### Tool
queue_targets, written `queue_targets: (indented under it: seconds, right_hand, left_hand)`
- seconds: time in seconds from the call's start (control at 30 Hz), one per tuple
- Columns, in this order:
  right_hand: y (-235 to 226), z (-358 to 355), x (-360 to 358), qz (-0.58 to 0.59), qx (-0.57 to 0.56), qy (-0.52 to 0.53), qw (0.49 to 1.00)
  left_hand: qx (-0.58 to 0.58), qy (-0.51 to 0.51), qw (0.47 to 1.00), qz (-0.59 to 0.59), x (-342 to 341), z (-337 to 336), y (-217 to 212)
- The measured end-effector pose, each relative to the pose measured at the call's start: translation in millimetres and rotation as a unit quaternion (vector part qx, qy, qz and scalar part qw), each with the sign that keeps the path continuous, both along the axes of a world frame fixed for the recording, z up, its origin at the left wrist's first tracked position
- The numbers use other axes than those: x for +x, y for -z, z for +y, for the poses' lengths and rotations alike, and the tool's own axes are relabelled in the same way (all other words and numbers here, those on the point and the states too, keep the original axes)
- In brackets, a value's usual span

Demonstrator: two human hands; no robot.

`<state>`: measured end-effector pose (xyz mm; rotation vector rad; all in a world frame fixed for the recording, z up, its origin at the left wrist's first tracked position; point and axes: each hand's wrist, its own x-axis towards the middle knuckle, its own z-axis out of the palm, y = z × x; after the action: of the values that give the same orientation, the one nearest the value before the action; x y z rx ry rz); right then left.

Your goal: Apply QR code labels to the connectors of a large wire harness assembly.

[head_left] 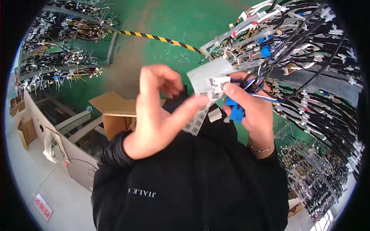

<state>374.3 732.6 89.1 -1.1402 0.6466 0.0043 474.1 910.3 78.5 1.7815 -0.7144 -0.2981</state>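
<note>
the green floor (162, 23) takes up most of the room, with a yellow-and-black striped line (158, 37) crossing it. to the right a big rack of wire harnesses (308, 69) leans in, black cables hung thick with white tags, and more bundles (61, 50) lie on frames far left. an open cardboard box (113, 111) sits low beside the person's dark jacket (192, 181).

up in front of the chest, the right hand (252, 111) is closed around a blue connector (235, 111) with blue and white wires (262, 96) running off to the rack, its thumb pinning the upper end of a strip of white printed labels (210, 86). the left hand (162, 107) meets that strip from the other side, forefinger stretched under it; its other fingers are curled, and i can't tell whether they pinch anything. the strip hangs between the two hands, its lower end (194, 123) dangling over the jacket.

it looks to me like the labelling step: one sticker being picked off the strip. the next move would call for a clean peel with a fingertip, then wrapping the label squarely round the wire close to the connector, without creasing it.
</note>
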Motion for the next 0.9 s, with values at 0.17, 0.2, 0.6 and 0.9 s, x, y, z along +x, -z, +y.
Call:
queue_targets:
  seconds: [0.17,0.2,0.6,0.9]
  right_hand:
    - [2.9,-1.8,0.4,-0.044,0.14,0.028,0.989]
    - [4.2,-3.4,0.2,-0.047,0.166,0.036,0.984]
    - [1.6,1.0,-8.7,-0.053,0.137,0.016,0.989]
    - [10.3,4.7,-8.9,-0.115,0.106,0.013,0.988]
  left_hand:
    - [-0.136,-0.073,0.982,0.108,-14.1,-6.2,5.8]
    - [-0.101,-0.035,0.994,0.036,-4.8,-0.2,8.1]
    - [-0.057,-0.028,0.997,0.034,-7.3,0.9,2.8]
    - [0.053,-0.023,0.971,-0.23,-3.6,-5.1,-1.9]
